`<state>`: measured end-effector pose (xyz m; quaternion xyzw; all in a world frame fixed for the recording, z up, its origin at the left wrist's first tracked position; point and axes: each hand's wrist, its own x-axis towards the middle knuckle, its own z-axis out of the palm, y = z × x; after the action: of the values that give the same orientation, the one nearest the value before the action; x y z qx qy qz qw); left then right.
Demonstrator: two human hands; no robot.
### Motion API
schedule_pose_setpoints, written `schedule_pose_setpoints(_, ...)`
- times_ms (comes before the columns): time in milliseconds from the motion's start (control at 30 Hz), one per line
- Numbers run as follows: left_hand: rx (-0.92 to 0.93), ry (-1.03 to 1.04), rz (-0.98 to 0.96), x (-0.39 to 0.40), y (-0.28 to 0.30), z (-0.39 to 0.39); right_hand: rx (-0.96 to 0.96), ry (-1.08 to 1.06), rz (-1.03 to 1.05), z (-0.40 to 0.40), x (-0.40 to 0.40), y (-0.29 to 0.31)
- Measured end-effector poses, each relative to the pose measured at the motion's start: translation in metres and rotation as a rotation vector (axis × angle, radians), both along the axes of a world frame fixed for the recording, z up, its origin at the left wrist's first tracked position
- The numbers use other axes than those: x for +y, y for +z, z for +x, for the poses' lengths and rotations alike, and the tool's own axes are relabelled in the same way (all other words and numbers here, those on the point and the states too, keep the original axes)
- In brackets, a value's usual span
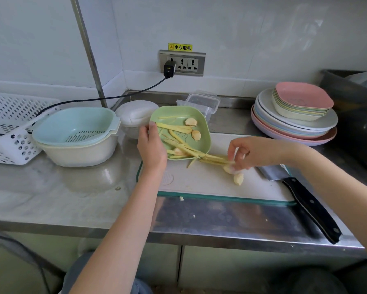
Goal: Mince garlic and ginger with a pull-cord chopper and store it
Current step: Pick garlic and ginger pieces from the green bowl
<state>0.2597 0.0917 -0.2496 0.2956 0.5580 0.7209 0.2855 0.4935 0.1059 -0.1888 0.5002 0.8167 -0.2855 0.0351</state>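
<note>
Ginger strips lie in the green plate, which is tilted with its low edge on the white cutting board. Their long axes run from upper left to lower right, and some strips spill over the low edge onto the board. The left hand grips the plate's left rim, thumb on top. The right hand pinches the spilled strip ends and a garlic clove. Another clove lies just beside. The white chopper stands behind the plate.
</note>
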Motion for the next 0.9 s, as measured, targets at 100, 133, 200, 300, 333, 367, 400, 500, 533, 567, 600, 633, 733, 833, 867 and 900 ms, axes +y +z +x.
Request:
schedule_pose_setpoints(100, -0.006, 0.010, 0.001, 0.001, 0.000, 0.000, -0.022, 0.035, -0.074, 0.006, -0.012, -0.012)
schedule_pose_setpoints(133, -0.005, 0.012, 0.002, 0.001, 0.000, 0.000, 0.001, 0.026, -0.036, 0.005, -0.014, -0.016)
schedule_pose_setpoints(200, -0.004, 0.016, 0.005, 0.001, 0.000, 0.000, 0.065, -0.017, 0.090, 0.002, -0.015, -0.022)
schedule_pose_setpoints(300, -0.003, 0.017, 0.010, 0.001, 0.000, 0.000, 0.195, -0.118, 0.248, -0.006, -0.015, -0.023)
schedule_pose_setpoints(333, -0.004, 0.018, 0.010, 0.001, 0.000, 0.000, 0.209, -0.134, 0.320, -0.009, -0.014, -0.022)
schedule_pose_setpoints(367, -0.007, 0.017, 0.010, 0.001, 0.000, 0.000, 0.233, -0.146, 0.387, -0.012, -0.013, -0.020)
schedule_pose_setpoints(400, -0.010, 0.017, 0.011, 0.001, -0.001, 0.000, 0.274, -0.152, 0.437, -0.016, -0.013, -0.016)
schedule_pose_setpoints(500, -0.021, 0.025, 0.019, 0.002, -0.001, 0.000, 0.352, -0.091, 0.460, -0.034, -0.016, -0.004)
schedule_pose_setpoints(533, -0.020, 0.023, 0.019, 0.003, -0.001, 0.000, 0.333, -0.053, 0.446, -0.042, -0.018, -0.003)
schedule_pose_setpoints(567, -0.017, 0.020, 0.016, 0.003, -0.001, 0.001, 0.301, -0.023, 0.440, -0.052, -0.020, -0.005)
schedule_pose_setpoints(600, -0.013, 0.017, 0.015, 0.002, -0.001, 0.001, 0.260, -0.002, 0.448, -0.060, -0.020, -0.008)
schedule_pose_setpoints(633, -0.013, 0.015, 0.015, 0.002, -0.002, 0.001, 0.214, 0.010, 0.470, -0.068, -0.020, -0.012)
schedule_pose_setpoints(733, -0.016, 0.022, 0.013, 0.002, -0.002, 0.000, 0.168, -0.011, 0.562, -0.081, -0.011, -0.022)
schedule_pose_setpoints(833, -0.041, 0.024, 0.006, 0.003, -0.002, -0.003, 0.266, -0.089, 0.594, -0.079, 0.003, -0.024)
schedule_pose_setpoints(867, -0.043, 0.018, 0.004, 0.003, -0.002, -0.003, 0.277, -0.104, 0.607, -0.079, 0.006, -0.025)
schedule_pose_setpoints(900, -0.036, 0.013, -0.002, 0.003, -0.002, -0.002, 0.284, -0.113, 0.635, -0.079, 0.008, -0.025)
